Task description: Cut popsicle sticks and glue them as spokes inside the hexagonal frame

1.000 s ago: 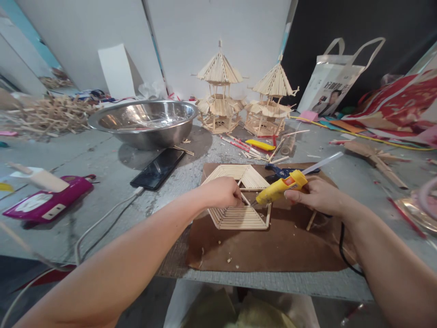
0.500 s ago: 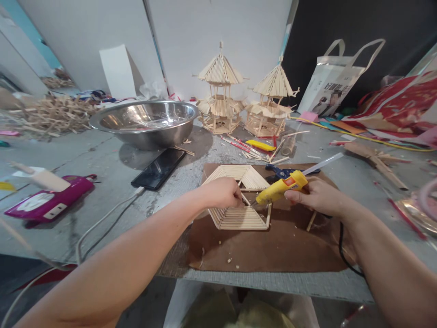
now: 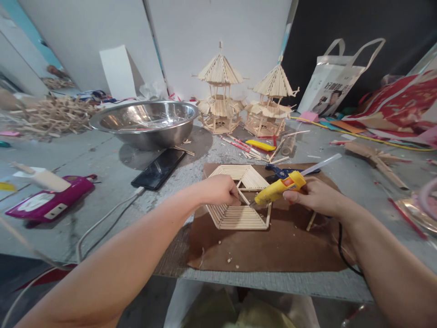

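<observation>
Head camera: right hand (image 3: 313,197) grips the glue gun (image 3: 278,189), left hand (image 3: 223,190) bunched over the stick frame (image 3: 241,218), its pinch unclear.

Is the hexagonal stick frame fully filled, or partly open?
Partly open: the hexagonal stick frame is filled in its near section, but the brown board shows through at its right.

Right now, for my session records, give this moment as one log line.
right hand: gripping yellow plastic glue gun; left hand: over pale wooden-stick hexagonal frame; nozzle: near frame's middle; frame: lying on brown flat sheet
</observation>
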